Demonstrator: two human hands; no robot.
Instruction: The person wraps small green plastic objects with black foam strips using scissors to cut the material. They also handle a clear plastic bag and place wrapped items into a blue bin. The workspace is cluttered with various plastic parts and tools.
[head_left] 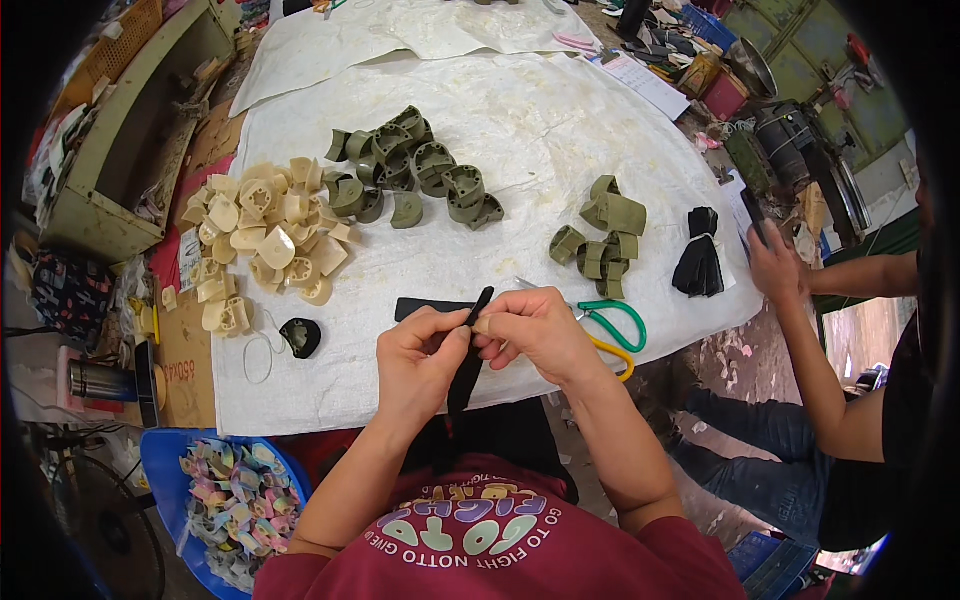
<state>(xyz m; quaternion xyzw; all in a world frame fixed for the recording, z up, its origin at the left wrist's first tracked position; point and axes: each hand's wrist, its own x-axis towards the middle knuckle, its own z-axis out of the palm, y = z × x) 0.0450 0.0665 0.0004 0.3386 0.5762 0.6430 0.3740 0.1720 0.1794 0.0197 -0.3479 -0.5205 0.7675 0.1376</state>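
While both hands, the left hand [420,352] and the right hand [530,330], are pinched together on one black strap [468,355] above the near edge of the worktop [560,110], three heaps lie behind: cream plastic parts [265,245], dark green parts [410,165], and olive pieces [605,235]. Exact counts in the heaps are hard to tell. Two scissors [610,330] are partly hidden by the right hand. One black bundle [698,255] lies near another person's hand [775,265].

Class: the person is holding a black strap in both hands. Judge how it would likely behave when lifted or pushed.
The black strap is probably floppy: it droops below the left hand and right hand. It seems light, since fingertips alone pinch it. Being flat, it is unlikely to roll on the white sheet.
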